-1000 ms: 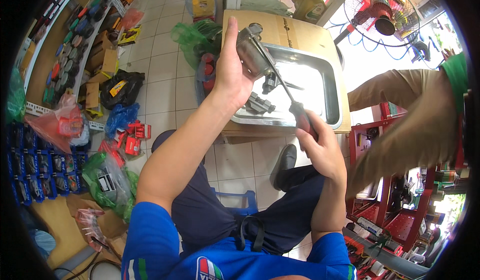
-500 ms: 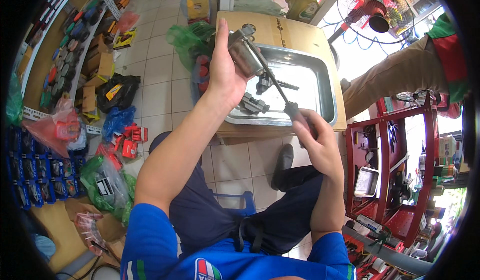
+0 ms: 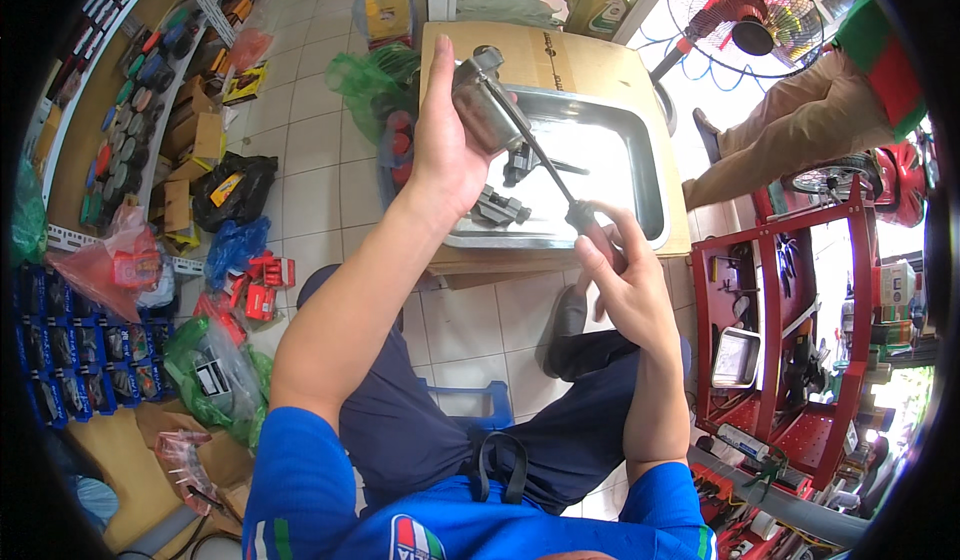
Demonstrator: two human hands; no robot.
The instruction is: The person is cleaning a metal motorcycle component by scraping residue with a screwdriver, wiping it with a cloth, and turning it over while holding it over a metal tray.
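My left hand (image 3: 448, 150) is wrapped round a cylindrical metal motor (image 3: 485, 115), tilted above the tray, with a lug at its upper end. In my right hand (image 3: 630, 278) is the dark reddish handle of a screwdriver (image 3: 552, 168), gripped between thumb and fingers. Its long shaft runs up and left along the motor's side to the upper end, where the exact tip contact is hard to make out. Below them, a shallow metal tray (image 3: 655, 195) holds a grey metal clamp-like part (image 3: 500, 207) and a dark metal part (image 3: 520, 165) with a rod.
Under the tray is a cardboard box (image 3: 600, 65). A green plastic bag (image 3: 365, 85) lies at its left. Another person's legs (image 3: 800, 125) are at the right, near a fan (image 3: 745, 20) and a red tool rack (image 3: 775, 330). Shelves with goods (image 3: 130, 130) line the left.
My right-hand fingers have shifted on the screwdriver handle, the index finger now raised and straighter. The motor stays in my left hand. The other person's legs have moved, both now showing.
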